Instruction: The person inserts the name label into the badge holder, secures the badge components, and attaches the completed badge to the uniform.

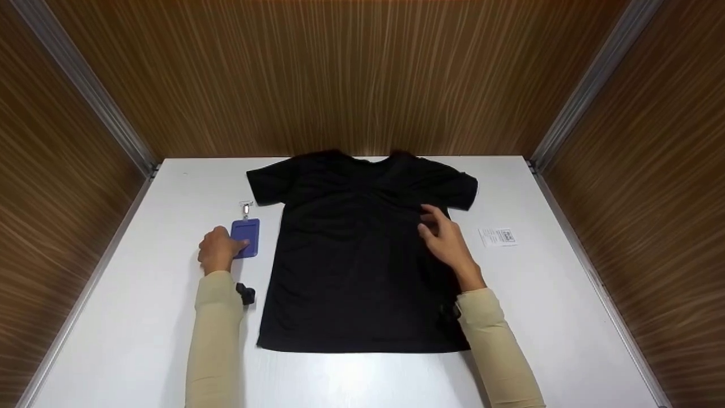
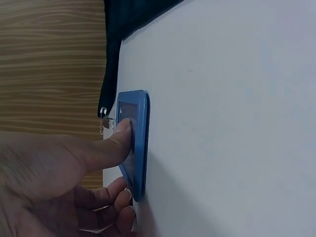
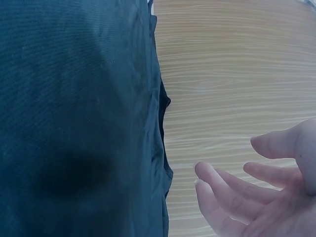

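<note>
**Badge holder may slide or snag**

Left hand (image 1: 218,249) pinches the blue badge holder (image 1: 246,238) left of centre on the bench (image 1: 566,317); it could slip. Right hand (image 1: 447,238), fingers relaxed, hovers over the black T-shirt (image 1: 351,266) mid-frame and might rumple it.

bg: wood-grain walls (image 1: 362,73) | metal corner strips (image 1: 85,85) | white table (image 1: 566,317)

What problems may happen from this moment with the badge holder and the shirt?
The left hand pinches the blue plastic badge holder only at its lower edge, so it may slip. Its metal clip lies near the black T-shirt's sleeve and may snag it. The right hand, open over the shirt, may wrinkle it.
</note>
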`<state>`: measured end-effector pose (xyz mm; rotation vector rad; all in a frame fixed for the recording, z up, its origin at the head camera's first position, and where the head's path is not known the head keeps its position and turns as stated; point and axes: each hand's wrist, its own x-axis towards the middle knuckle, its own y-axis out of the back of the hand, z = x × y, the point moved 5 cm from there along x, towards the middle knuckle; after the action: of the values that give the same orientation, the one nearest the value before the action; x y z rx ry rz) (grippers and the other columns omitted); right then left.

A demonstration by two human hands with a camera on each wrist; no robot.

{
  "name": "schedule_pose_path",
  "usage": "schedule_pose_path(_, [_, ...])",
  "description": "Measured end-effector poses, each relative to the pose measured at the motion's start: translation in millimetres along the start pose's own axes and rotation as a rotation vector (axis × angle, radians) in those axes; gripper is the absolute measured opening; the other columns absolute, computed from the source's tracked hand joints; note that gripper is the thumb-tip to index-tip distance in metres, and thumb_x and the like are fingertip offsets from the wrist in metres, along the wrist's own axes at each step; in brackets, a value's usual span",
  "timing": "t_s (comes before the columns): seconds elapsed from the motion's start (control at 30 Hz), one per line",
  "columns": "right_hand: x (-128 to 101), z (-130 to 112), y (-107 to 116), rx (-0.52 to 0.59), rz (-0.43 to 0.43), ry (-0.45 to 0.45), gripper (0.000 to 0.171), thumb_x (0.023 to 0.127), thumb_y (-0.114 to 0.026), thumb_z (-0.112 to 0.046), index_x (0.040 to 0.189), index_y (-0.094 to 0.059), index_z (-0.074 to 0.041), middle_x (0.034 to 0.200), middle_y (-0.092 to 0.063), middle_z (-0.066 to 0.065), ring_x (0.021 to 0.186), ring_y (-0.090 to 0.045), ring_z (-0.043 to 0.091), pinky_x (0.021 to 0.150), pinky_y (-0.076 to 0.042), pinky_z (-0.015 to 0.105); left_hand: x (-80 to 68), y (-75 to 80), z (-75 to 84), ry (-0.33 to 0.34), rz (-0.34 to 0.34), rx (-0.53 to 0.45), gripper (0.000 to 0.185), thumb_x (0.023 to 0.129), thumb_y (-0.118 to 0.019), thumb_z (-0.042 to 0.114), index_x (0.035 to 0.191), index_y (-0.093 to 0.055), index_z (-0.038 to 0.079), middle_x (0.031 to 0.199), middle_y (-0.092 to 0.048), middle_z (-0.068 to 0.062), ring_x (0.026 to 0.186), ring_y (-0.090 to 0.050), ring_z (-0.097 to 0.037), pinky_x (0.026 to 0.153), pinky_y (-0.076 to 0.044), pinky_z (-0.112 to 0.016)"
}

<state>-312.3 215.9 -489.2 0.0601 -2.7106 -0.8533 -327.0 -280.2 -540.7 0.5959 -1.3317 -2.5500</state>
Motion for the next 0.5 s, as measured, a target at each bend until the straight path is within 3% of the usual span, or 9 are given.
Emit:
schedule_pose_path(0.23, [1.1, 0.7, 1.3, -0.014, 0.013, 0.02, 0.048, 0.098, -0.064, -0.002, 0.145, -0.053, 0.002, 0.125, -0.069, 0.029, 0.095, -0.075, 0.038, 0.086, -0.059, 0.047, 2.1, 2.6, 2.3, -0.017, 0.05, -0.073, 0.05, 0.092, -0.074, 0.021, 0.124, -0.056, -0.013, 0.125, -0.061, -0.036, 0.12, -0.058, -0.051, 0.1, -0.048, -0.062])
schedule_pose_path(0.33, [1.2, 0.6, 2.1, -0.013, 0.015, 0.032, 0.048, 0.098, -0.065, -0.002, 0.144, -0.053, 0.003, 0.125, -0.069, 0.03, 0.095, -0.075, 0.039, 0.086, -0.059, 0.047, 1.5, 3.8, 4.7, -0.036, 0.094, -0.113, 0.046, 0.092, -0.071, 0.016, 0.125, -0.059, -0.014, 0.127, -0.062, -0.036, 0.12, -0.06, -0.051, 0.1, -0.049, -0.062])
schedule_pose_path(0.5, [0.4, 1.0, 3.1, -0.016, 0.002, 0.018, 0.048, 0.098, -0.064, -0.003, 0.144, -0.053, 0.003, 0.125, -0.068, 0.03, 0.096, -0.075, 0.039, 0.087, -0.059, 0.047, -4.0, 8.8, 11.8, -0.088, 0.194, -0.177, 0.035, 0.093, -0.068, 0.012, 0.122, -0.065, -0.006, 0.125, -0.066, -0.032, 0.117, -0.061, -0.051, 0.097, -0.049, -0.063])
